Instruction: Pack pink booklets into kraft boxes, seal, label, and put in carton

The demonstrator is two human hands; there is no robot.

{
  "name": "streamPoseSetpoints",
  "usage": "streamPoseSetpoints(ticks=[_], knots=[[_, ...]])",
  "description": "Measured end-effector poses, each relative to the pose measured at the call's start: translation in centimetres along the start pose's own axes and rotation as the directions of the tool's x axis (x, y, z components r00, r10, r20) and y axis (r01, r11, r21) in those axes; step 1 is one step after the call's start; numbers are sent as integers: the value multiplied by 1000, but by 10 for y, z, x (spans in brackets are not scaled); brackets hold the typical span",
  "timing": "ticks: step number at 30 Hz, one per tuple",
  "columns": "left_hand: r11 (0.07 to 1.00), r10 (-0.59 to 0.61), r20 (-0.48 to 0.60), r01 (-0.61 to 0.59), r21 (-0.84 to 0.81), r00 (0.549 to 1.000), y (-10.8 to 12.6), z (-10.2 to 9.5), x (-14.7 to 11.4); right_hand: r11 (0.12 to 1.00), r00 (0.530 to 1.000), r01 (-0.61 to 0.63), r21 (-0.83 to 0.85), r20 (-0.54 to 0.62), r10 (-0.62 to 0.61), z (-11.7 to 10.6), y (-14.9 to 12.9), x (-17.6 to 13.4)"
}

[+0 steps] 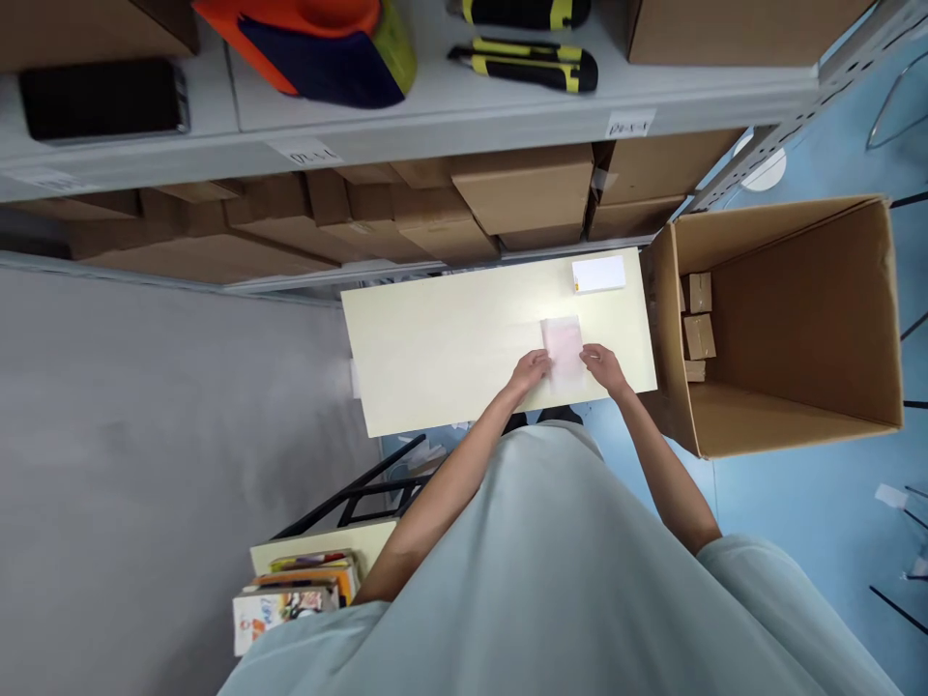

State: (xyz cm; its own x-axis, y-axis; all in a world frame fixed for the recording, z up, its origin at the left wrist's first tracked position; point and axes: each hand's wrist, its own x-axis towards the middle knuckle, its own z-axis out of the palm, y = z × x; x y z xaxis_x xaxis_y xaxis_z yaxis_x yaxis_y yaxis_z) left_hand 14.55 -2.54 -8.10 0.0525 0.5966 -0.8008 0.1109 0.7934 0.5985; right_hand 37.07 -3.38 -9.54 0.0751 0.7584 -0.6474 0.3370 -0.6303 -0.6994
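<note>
A flat, pale pink packet (564, 343), perhaps a bubble-wrap pouch, lies on the cream tabletop (435, 338). At its left edge my left hand (532, 371) has its fingers curled closed on the packet. The right edge is pinched by my right hand (603, 367), thumb and fingers together. Beyond the packet, toward the shelf, a small white box (598, 274) with an orange mark lies flat on the table, apart from both hands.
Right of the table stands a large open carton (797, 329) with several small brown boxes (699, 336) inside. Shelving ahead holds brown cartons (526, 193), utility knives (533, 70), a black phone-like slab (101, 99) and an orange-and-blue object (319, 48). Books (297, 590) are stacked behind left.
</note>
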Motion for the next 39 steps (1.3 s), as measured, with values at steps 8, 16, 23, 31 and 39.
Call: streamPoseSetpoints(ticks=[8,16,23,31,39], knots=[[953,302,3,-302,2,953,93,-45,-19,957,957,291,19,14,-291,-19,-94,1],[752,658,-74,-651,101,749,235,-83,-33,806,808,565,-176,-78,-584,-37,-267,22],[570,815,-96,-762,307,571,328,-92,-55,631,675,603,-488,-110,-730,-56,-385,23],[497,852,-87,-745,446,516,368,-93,-60,438,663,520,-734,23,-748,-55,-434,27],[480,845,-72,-694,537,529,362,-92,-56,373,712,425,-825,49,-701,-50,-446,39]])
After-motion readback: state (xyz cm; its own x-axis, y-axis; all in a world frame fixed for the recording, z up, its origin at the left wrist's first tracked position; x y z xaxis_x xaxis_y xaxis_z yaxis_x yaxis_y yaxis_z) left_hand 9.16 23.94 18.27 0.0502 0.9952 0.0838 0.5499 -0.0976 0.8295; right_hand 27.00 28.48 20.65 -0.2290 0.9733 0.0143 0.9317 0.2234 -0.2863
